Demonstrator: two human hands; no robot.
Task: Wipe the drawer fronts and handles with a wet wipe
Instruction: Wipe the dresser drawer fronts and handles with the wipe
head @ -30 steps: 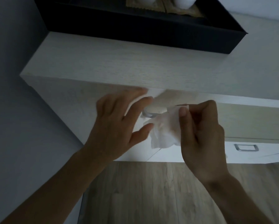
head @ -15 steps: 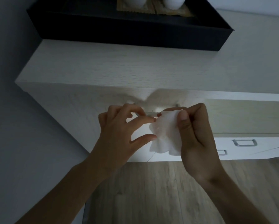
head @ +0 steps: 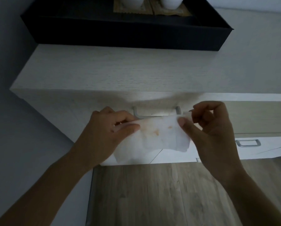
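Thin white wet wipe looking soft, fibrous and faintly translucent, drawer handle showing satin metal, cabinet top showing pale matt wood grain, black tray looking matt, floor showing grained wood planks

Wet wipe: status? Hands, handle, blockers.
Pinched by left hand and right hand: wet wipe, stretched between them, stained orange. Above it, drawer handle exposed. Nothing blocking.

A white wet wipe is marked with orange-brown stains; pale wood grain is shown on the cabinet top, below a black tray.
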